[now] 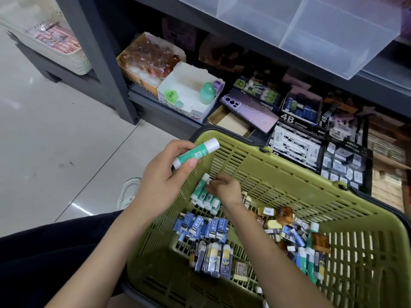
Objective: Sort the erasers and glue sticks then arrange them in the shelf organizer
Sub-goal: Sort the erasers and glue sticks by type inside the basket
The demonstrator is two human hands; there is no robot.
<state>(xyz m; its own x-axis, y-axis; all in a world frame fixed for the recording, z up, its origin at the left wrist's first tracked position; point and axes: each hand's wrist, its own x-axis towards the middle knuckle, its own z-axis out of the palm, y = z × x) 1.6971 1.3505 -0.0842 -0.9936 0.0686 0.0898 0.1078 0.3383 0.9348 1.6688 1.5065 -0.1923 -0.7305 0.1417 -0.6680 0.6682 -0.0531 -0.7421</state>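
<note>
In the green basket [289, 172] in front of me, a row of yellow-and-navy erasers [213, 256] lies nearest, by the near wall. A row of blue erasers [200, 227] sits just beyond it. A mixed pile [295, 236] of erasers and glue sticks lies toward the right side. Farther in, by the far-left corner, green glue sticks [203, 196] lie side by side. My right hand [224, 190] rests on them with fingers bent down, too blurred to tell whether they grip one. My left hand [164, 174] is over the basket's left rim, thumb and fingers wrapped round a single glue stick [195, 153], its white cap pointing up and right. Beyond the basket a purple phone [249, 110] lies on the lower shelf, and the clear shelf organizer [333, 30] stands above.
</note>
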